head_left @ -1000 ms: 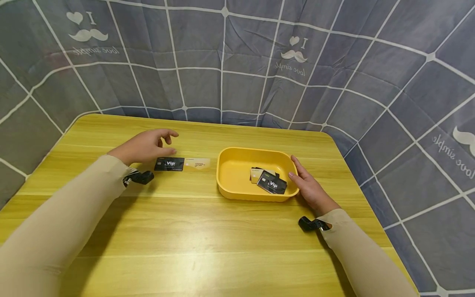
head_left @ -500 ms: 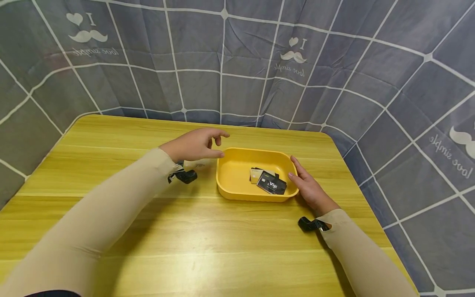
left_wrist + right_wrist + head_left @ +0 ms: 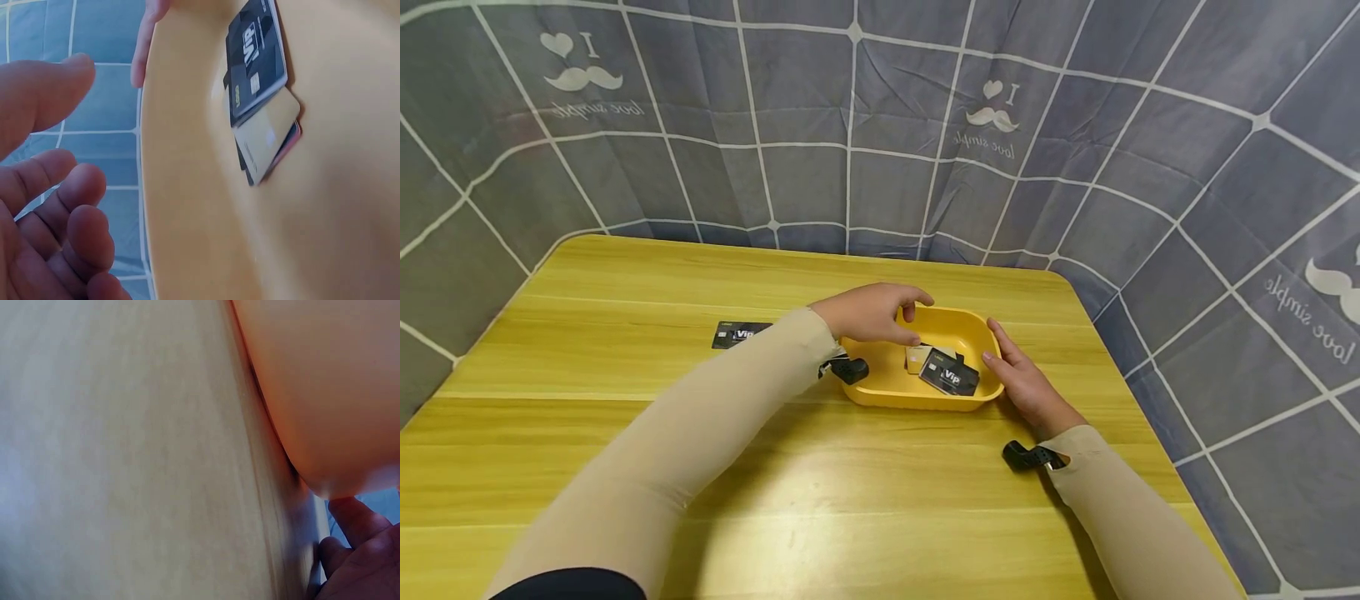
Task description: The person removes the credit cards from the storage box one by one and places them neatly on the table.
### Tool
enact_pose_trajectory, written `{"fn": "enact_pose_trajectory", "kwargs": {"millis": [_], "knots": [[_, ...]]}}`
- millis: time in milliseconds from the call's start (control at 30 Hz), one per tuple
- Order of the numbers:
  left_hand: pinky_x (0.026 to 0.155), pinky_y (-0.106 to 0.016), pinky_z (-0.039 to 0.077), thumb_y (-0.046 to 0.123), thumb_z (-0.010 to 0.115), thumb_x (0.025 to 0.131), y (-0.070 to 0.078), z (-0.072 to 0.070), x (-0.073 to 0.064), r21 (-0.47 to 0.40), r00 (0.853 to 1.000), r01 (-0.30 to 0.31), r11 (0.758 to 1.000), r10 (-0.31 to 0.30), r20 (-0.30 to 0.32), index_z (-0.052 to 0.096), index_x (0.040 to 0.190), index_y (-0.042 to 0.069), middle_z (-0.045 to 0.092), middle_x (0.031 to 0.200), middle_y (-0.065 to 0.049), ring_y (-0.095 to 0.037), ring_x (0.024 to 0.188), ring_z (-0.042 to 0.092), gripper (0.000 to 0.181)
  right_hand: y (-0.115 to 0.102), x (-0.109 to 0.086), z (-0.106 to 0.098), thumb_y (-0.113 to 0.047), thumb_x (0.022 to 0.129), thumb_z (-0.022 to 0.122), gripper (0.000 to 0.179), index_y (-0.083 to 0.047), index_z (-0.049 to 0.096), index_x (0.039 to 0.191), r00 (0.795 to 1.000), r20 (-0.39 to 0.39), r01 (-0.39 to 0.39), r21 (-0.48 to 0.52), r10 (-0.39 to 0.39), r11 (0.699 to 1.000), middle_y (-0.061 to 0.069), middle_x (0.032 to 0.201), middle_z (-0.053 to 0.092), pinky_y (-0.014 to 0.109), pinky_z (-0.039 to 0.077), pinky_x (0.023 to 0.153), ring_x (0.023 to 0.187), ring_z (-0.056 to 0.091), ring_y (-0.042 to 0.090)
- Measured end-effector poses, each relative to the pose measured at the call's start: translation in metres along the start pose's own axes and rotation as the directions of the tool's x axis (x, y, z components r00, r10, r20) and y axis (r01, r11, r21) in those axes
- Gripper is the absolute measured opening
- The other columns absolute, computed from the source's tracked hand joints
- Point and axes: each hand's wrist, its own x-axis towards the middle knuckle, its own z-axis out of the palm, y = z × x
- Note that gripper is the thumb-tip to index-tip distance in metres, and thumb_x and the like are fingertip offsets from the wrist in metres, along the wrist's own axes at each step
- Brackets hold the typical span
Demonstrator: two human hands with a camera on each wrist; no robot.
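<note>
My left hand [image 3: 874, 313] is over the left half of a yellow plastic box [image 3: 895, 400], with thumb and fingers apart. In the left wrist view the left hand [image 3: 56, 200] holds nothing and its fingers are loosely bent. Inside the box a black VIP card [image 3: 950, 372] lies on top of a cream card [image 3: 917, 359], and edges of other cards show under them. At the box's right end my right hand [image 3: 1028, 383] grips the wall, thumb at the rim and fingers outside. The right wrist view shows its fingers [image 3: 356, 519] against the outer wall.
Another black VIP card [image 3: 737, 334] lies on the wooden table [image 3: 820, 517] left of the box, partly covered by the left sleeve [image 3: 730, 392]. A grey checked curtain [image 3: 805, 117] hangs behind the table and along its sides.
My left hand has moved right, from beside the cards on the table to over the box. The cream card on the table is now hidden behind the sleeve. The right hand stays put.
</note>
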Motion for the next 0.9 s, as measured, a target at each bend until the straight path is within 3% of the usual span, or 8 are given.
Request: {"fn": "enact_pose_trajectory", "kwargs": {"millis": [333, 900], "knots": [[0.093, -0.038, 0.048, 0.032, 0.077, 0.097, 0.013, 0.014, 0.013, 0.007, 0.999, 0.023, 1.000, -0.024, 0.031, 0.049, 0.156, 0.012, 0.064, 0.123, -0.011, -0.023, 0.100, 0.057, 0.068, 0.003, -0.003, -0.006, -0.026, 0.114, 0.044, 0.070, -0.032, 0.004, 0.171, 1.000, 0.003, 0.009, -0.010, -0.009, 1.000, 0.003, 0.179, 0.000, 0.049, 0.023, 0.125, 0.165, 0.008, 0.032], [0.087, -0.033, 0.048, 0.028, 0.079, 0.094, 0.033, 0.038, 0.031, 0.074, 0.993, 0.062, 0.995, -0.069, 0.100, 0.049, 0.157, 0.016, 0.063, 0.118, -0.006, -0.021, 0.096, 0.058, 0.070, 0.005, -0.011, -0.016, -0.027, 0.115, 0.043, 0.070, -0.034, 0.002, 0.170, 0.999, 0.043, 0.013, -0.005, -0.013, 1.000, 0.003, 0.179, -0.002, 0.049, 0.026, 0.124, 0.165, 0.009, 0.033]]}}
